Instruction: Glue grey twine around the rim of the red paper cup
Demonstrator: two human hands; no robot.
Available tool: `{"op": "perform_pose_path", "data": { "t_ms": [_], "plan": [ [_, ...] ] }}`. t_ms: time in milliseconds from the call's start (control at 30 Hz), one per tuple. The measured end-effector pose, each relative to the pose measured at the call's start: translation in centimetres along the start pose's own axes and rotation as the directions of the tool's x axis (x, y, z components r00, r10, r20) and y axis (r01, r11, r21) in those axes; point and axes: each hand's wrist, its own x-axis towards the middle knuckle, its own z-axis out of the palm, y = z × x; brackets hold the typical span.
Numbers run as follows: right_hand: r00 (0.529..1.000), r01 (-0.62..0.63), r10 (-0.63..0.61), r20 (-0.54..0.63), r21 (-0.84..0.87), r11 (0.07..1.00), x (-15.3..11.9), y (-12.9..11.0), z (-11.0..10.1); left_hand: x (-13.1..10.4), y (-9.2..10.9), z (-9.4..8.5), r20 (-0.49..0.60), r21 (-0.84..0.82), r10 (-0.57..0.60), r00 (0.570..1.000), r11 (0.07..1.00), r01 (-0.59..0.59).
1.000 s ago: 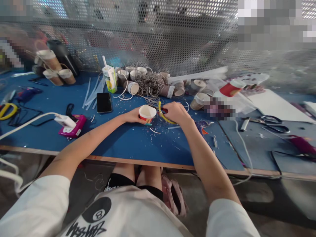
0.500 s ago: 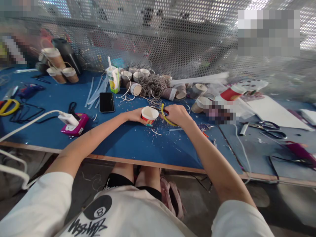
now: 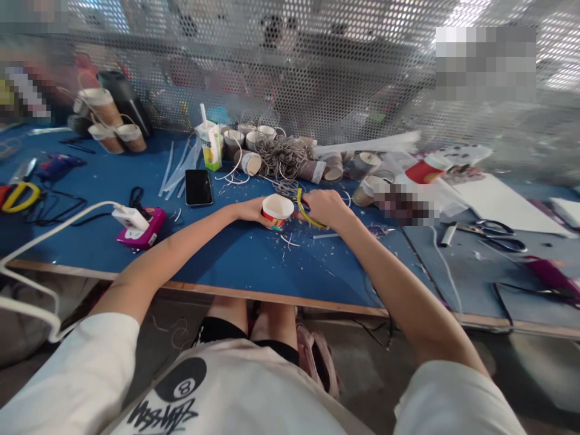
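Note:
A red and white paper cup [image 3: 274,219] is held just over the blue table, its white mouth facing up. The fingers of my left hand [image 3: 251,209] are wrapped round its left side. On the cup's right, my right hand [image 3: 324,207] is closed round scissors with yellow handles [image 3: 299,197]. Their blades lie behind the cup's far right edge and are mostly hidden, so I cannot tell whether they touch it. Below the cup lies a curled white strip [image 3: 290,241] among small scraps.
Behind my hands are a heap of grey cord [image 3: 283,156], several cord-wrapped cups [image 3: 364,163] and a drink carton [image 3: 210,146]. A phone [image 3: 198,187] and a purple power socket [image 3: 145,232] lie left. Dark-handled scissors [image 3: 498,227] lie right, beyond a table seam.
The view has shifted slightly, moving the whole scene a little. Both hands keep their holds on the cup and the scissors. The cup's mouth looks slightly turned.

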Motion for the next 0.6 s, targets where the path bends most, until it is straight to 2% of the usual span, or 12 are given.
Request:
{"op": "perform_pose_path", "data": {
  "t_ms": [167,267,367,467,600],
  "plan": [
    [1.000,-0.016,0.016,0.012,0.003,1.000,0.2,0.1,-0.2,0.1,-0.4,0.0,0.023,0.012,0.019,1.000,1.000,-0.019],
    [0.999,-0.046,0.045,0.005,0.026,0.999,0.3,0.1,-0.3,0.1,-0.5,-0.1,-0.019,0.060,0.037,0.999,0.998,-0.035],
    [0.992,-0.125,0.126,-0.020,0.049,0.991,0.4,0.6,-0.1,0.0,-0.6,-0.1,-0.070,0.097,0.064,0.995,0.994,-0.057],
    [0.978,-0.184,0.196,-0.073,0.150,0.971,0.6,1.6,0.6,-0.1,-0.7,-0.1,-0.060,0.087,0.068,0.996,0.994,-0.063],
    [0.971,-0.177,0.212,-0.107,0.268,0.947,0.3,2.7,1.2,-0.1,-0.9,-0.1,-0.060,0.043,0.076,0.995,0.996,-0.074]
  ]
}}
